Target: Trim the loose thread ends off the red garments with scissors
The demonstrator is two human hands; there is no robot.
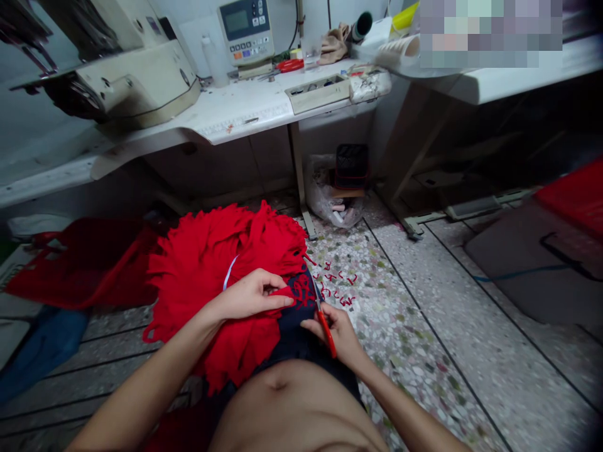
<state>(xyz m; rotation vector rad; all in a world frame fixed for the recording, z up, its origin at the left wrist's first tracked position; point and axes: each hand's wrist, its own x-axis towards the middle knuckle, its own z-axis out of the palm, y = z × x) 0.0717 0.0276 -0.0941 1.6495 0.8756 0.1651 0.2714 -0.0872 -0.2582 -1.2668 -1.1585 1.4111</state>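
Observation:
A large heap of red fabric pieces (226, 245) lies over my lap, with a pale strip across it. My left hand (254, 294) rests on the heap and pinches the edge of one red piece between thumb and fingers. Beside it, my right hand (336, 329) grips a pair of scissors with red handles (326, 333). Their blades point away from me, toward the red cloth's right side. Short red trimmings (304, 289) are scattered on my dark trousers (294, 329), just under the blades.
More red scraps (346, 301) lie on the speckled floor (400, 351). A sewing machine (136, 81) and a control panel (247, 31) stand on the white table (254, 116) ahead. Left is a red basket (94, 270); under the table, a clear plastic bag (336, 210).

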